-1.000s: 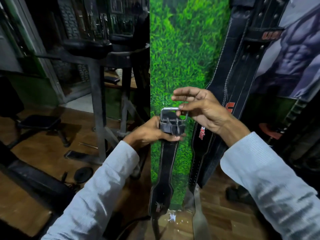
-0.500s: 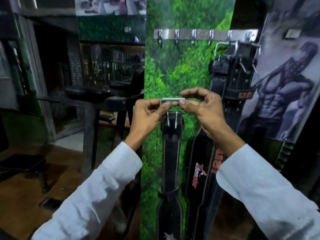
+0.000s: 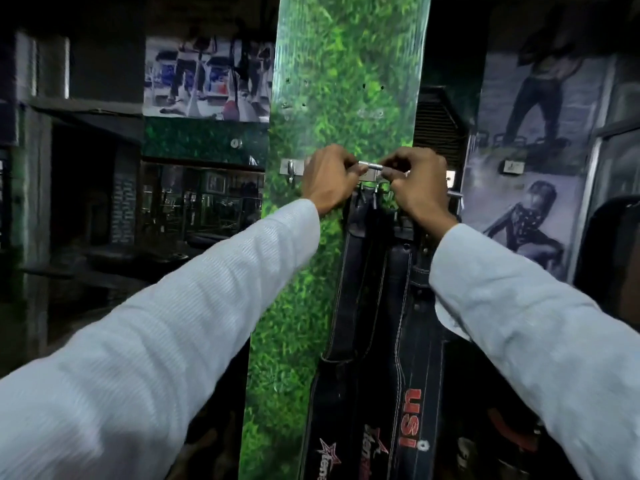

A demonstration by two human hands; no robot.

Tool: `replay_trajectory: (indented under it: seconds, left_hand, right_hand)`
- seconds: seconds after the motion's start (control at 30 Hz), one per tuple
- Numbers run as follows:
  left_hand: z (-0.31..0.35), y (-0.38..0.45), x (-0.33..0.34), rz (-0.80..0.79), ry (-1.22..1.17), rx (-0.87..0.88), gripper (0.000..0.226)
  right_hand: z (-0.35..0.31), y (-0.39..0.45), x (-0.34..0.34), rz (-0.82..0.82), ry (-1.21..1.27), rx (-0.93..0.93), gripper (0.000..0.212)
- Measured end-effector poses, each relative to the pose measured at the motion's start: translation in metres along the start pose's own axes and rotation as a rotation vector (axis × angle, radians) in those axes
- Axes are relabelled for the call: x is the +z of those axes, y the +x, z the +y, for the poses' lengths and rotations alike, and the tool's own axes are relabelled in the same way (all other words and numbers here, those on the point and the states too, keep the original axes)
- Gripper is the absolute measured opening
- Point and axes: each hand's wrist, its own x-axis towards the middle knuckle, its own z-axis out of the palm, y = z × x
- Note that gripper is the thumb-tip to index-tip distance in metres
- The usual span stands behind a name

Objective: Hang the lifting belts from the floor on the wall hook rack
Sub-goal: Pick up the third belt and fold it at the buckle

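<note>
A black leather lifting belt [image 3: 349, 282] hangs straight down in front of the grass-patterned pillar [image 3: 346, 81]. Its metal buckle [image 3: 370, 166] is pinched between my left hand [image 3: 329, 180] and my right hand [image 3: 417, 185], both closed on it. The buckle is held right against the steel wall hook rack [image 3: 294, 167], whose middle my hands hide. Whether the buckle sits on a hook I cannot tell. Just to the right hang other black belts [image 3: 412, 375] with red lettering, partly behind my right sleeve.
A free hook [image 3: 290, 171] shows at the rack's left end. Gym posters [image 3: 533, 161] cover the wall on the right. Dark gym machines [image 3: 194, 209] and a mirror stand to the left of the pillar.
Both hands have lifted the belt's buckle from chest height up to the hook rack. The view has tilted upward, and the floor is out of sight.
</note>
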Motion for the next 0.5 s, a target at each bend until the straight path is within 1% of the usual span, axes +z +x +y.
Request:
replay_trajectory:
  seconds: [0.07,0.13,0.2,0.27,0.33,0.4,0.5]
  left_hand:
    - [0.002,0.012,0.011,-0.008,0.070,-0.024,0.035]
    - [0.003,0.017,0.022,-0.022,0.095,-0.052,0.021]
    - [-0.001,0.018,0.033,-0.023,0.099,-0.078,0.013]
    - [-0.004,0.015,0.039,-0.015,0.111,-0.099,0.014]
    - [-0.008,0.013,0.042,0.010,0.134,-0.084,0.014]
    - [-0.011,0.008,0.042,0.069,0.139,-0.034,0.012]
    - [-0.013,-0.009,0.038,0.199,0.140,0.081,0.016]
  right_hand:
    - [0.006,0.012,0.003,-0.013,-0.067,0.029,0.016]
    - [0.012,0.021,0.006,-0.035,-0.138,0.051,0.017]
    - [0.019,0.022,0.011,-0.078,-0.210,0.068,0.018]
    - [0.025,0.019,0.016,-0.136,-0.230,0.080,0.020]
    - [0.029,0.011,0.018,-0.167,-0.207,0.057,0.021]
    - [0.032,0.001,0.014,-0.117,-0.181,-0.015,0.018]
    - [0.027,-0.026,0.006,0.059,-0.173,-0.148,0.018]
